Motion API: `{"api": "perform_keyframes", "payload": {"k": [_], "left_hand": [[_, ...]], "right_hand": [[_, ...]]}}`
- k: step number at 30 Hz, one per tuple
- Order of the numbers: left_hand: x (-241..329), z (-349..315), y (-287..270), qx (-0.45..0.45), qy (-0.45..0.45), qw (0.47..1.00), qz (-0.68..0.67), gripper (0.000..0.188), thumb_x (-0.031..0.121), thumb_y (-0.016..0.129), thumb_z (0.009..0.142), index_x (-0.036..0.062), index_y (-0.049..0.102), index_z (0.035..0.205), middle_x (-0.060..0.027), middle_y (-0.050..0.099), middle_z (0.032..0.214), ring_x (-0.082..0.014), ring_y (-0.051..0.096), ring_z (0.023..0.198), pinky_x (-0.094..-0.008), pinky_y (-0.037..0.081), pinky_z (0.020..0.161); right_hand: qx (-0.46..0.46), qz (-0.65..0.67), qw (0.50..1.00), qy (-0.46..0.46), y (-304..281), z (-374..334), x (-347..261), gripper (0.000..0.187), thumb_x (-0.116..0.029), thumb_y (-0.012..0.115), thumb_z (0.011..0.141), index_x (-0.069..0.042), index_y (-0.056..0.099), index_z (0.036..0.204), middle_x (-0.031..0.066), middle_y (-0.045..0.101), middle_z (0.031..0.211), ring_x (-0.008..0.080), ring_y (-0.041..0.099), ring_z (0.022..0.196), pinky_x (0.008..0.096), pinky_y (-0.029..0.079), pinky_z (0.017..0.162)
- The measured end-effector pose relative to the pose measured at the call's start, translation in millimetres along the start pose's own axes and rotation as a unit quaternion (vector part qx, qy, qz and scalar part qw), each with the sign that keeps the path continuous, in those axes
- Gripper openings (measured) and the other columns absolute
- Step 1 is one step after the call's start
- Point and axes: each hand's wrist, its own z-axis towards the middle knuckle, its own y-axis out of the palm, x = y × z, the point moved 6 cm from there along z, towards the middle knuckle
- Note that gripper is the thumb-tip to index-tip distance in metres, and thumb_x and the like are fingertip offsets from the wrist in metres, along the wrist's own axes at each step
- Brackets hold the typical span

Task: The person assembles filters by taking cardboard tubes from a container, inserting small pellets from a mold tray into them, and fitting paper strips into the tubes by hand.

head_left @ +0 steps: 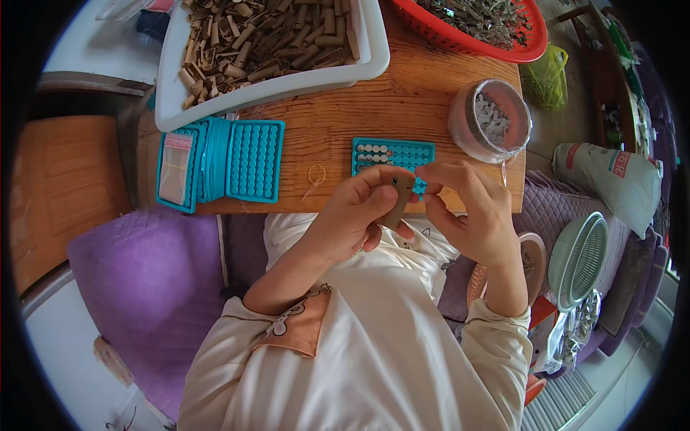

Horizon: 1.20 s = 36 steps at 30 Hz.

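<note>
A paneled wooden door (68, 190) stands left of a purple sofa (136, 302); a white sack (604, 183) lies near nested pale-green colanders (566, 266)

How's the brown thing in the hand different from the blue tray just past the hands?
The brown piece is long and narrow; the blue tray is a wider rectangle. The brown piece is held tilted in the left hand; the blue tray lies flat on the wooden table.

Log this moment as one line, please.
Left hand: holds brown piece | Right hand: beside it | Ahead: blue tray, white bin, red basket
</note>
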Motion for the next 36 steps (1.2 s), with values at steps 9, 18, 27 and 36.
{"api": "perform_keyframes", "payload": {"k": [9,18,27,36], "left_hand": [[-8,4,-5,0.033,-0.005,0.994,0.105,0.035,0.028,0.048,0.087,0.0042,0.043,0.112,-0.0032,0.056,0.094,-0.0133,0.063,0.069,-0.0149,0.034,0.034],[-2,1,-3,0.026,0.014,0.996,0.09,0.037,0.029,0.049,0.086,0.003,0.043,0.112,-0.0035,0.057,0.094,-0.0132,0.062,0.069,-0.0156,0.036,0.034],[8,7,1,0.052,0.051,0.991,0.111,0.035,0.025,0.05,0.086,0.0027,0.043,0.112,-0.0047,0.057,0.091,-0.0142,0.062,0.069,-0.0164,0.038,0.037],[7,7,7,0.072,0.075,0.976,0.192,0.036,0.025,0.051,0.085,0.0004,0.044,0.112,-0.0046,0.056,0.084,-0.0139,0.061,0.06,-0.0145,0.035,0.033]], "right_hand": [[-0.09,-0.023,0.992,0.082,16,-5,11,0.019,-0.002,0.059,0.072,-0.005,0.05,0.089,0.009,0.052,0.07,0.029,0.055,0.059,0.0355,0.044,0.05],[0.041,0.047,0.998,0.031,12,-6,15,0.014,0.005,0.06,0.067,-0.002,0.055,0.078,0.0095,0.055,0.08,0.0239,0.056,0.069,0.0306,0.046,0.057],[0.066,0.056,0.996,0.03,21,-9,29,0.013,0.005,0.059,0.068,-0.001,0.054,0.078,0.0109,0.057,0.087,0.0253,0.057,0.074,0.0308,0.048,0.061],[0.073,0.094,0.989,0.086,19,-17,35,0.013,0.005,0.06,0.065,-0.001,0.052,0.073,0.0115,0.056,0.081,0.0264,0.057,0.072,0.0305,0.048,0.061]]}}
